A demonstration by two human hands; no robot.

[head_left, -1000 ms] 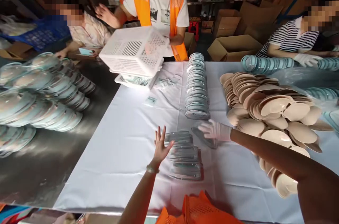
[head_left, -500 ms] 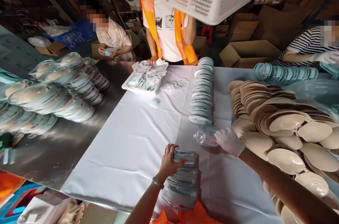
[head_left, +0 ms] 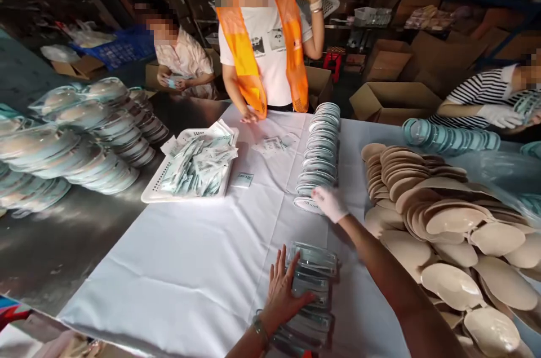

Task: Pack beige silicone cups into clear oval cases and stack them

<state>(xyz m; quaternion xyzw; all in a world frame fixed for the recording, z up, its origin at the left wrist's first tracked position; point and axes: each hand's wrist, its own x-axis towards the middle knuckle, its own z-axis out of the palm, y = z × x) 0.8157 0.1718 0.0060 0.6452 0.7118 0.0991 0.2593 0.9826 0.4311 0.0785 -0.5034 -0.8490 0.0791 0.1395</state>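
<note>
My left hand [head_left: 284, 293], bare with a bracelet at the wrist, has its fingers spread over the left side of a row of clear, teal-tinted plastic cases [head_left: 315, 284]. My right hand [head_left: 330, 204] wears a white glove. Its curled fingers grip the right edge of the nearest oval package [head_left: 305, 204], which carries printed lettering. Behind that, a long row of similar white-and-teal oval packages [head_left: 319, 149] runs away from me. The glove hides part of the front package.
Beige eye-mask-shaped pieces [head_left: 456, 279] are heaped at right. A white basket [head_left: 147, 195] of printed sachets [head_left: 198, 163] stands at left; a loose sachet [head_left: 242, 180] lies beside it. Packed stacks [head_left: 105, 121] line the metal table. A person in an orange vest [head_left: 291, 53] stands opposite.
My right hand has moved from a clear plastic shell to the row's near end. My left fingers have spread. The person opposite has raised a white basket back, and the sachet basket has shifted left and nearer.
</note>
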